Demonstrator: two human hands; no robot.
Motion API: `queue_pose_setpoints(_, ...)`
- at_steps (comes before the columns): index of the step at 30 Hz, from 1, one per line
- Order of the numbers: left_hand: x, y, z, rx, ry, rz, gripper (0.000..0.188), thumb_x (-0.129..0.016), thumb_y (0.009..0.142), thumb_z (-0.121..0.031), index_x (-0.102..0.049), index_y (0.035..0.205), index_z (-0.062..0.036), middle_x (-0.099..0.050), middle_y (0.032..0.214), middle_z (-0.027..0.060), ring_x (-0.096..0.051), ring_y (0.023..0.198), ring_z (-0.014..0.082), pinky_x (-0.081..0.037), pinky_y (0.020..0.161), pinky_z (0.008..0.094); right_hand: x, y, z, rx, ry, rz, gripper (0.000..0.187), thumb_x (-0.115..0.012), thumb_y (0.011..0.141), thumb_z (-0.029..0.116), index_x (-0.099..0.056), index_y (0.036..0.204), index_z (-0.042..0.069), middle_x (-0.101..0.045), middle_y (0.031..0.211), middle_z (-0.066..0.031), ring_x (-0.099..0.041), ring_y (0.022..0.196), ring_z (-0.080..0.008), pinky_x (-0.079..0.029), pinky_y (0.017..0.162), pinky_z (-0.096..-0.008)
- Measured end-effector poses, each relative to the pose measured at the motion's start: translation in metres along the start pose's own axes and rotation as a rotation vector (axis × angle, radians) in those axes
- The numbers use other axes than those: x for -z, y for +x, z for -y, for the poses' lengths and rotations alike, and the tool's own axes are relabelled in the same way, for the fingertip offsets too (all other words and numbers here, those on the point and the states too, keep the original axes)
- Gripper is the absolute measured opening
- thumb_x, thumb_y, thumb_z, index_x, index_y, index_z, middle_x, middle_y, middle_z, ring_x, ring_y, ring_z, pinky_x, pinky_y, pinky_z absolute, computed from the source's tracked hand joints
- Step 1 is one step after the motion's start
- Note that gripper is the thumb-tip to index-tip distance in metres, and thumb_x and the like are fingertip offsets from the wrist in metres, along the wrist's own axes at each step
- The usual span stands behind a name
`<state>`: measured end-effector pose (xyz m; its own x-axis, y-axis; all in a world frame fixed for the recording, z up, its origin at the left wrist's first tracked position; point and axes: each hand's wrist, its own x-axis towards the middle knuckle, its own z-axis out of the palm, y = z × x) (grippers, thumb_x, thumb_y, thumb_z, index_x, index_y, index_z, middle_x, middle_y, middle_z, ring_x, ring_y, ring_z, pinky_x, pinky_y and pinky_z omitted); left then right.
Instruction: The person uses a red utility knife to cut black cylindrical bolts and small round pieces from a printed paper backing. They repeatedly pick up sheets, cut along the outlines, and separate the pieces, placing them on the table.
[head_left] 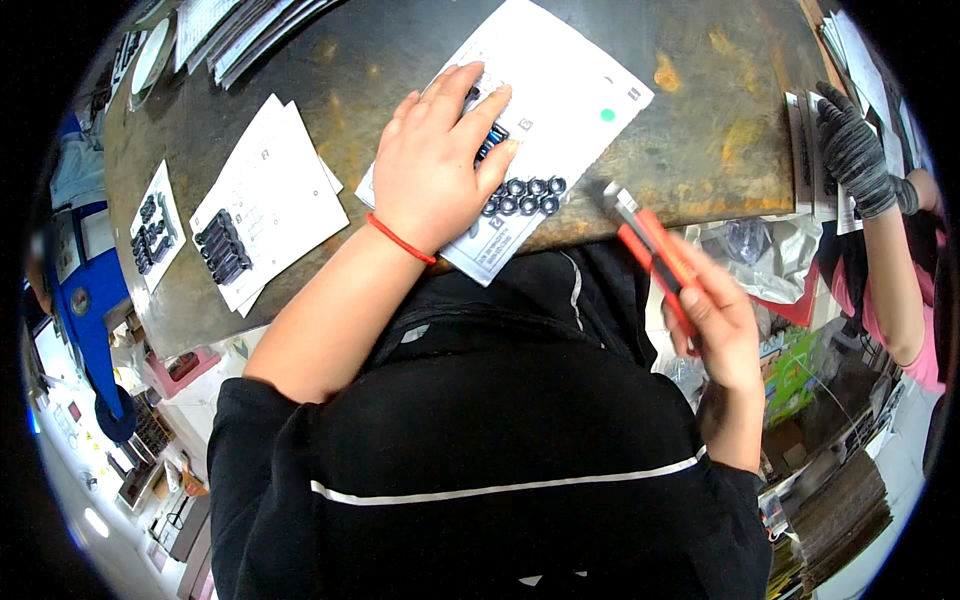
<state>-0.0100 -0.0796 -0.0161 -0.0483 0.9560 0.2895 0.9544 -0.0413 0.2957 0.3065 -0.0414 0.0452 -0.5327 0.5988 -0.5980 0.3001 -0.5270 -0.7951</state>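
Note:
My left hand lies spread on a white printed card at the table's front edge, its fingers apart. Partly under that hand are dark bolt-like pieces. Just right of its thumb, several black round nut-like pieces sit in two rows on the card. In my right hand is a red utility knife, its metal tip pointing up and left. The knife is off the card, over the table's front edge, and slightly blurred.
To the left on the dark worn table lie a small card with black parts and larger white cards. A paper stack is at the far left. At right, a co-worker's gloved hand touches upright cards. A plastic bag hangs below.

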Motion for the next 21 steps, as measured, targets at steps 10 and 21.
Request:
queue_pose_setpoints(10,-0.002,-0.002,-0.012,0.217,-0.004,-0.021,0.047,-0.061,0.09,-0.029,-0.058,0.132,-0.0074,-0.046,0.144,0.021,-0.045,0.131,0.0388,-0.035,0.109,0.0494,-0.024,0.121,0.033,0.547,-1.145,-0.805,0.059,-0.059,0.086,0.007,-0.052,0.141,0.026,-0.062,0.099,-0.0197,-0.062,0.092,-0.0378,-0.051,0.084,-0.045)
queue_pose_setpoints(21,0.018,-0.01,-0.031,0.001,-0.174,-0.037,0.051,-0.081,0.067,-0.033,-0.069,0.111,-0.0109,-0.059,0.122,0.009,-0.052,0.118,0.0325,-0.039,0.098,0.0458,-0.077,0.101,0.013,0.589,-0.78,-0.475,0.024,-0.078,0.077,0.017,-0.068,0.096,0.004,-0.064,0.084,-0.0127,-0.065,0.077,-0.0291,-0.052,0.071,-0.0397)
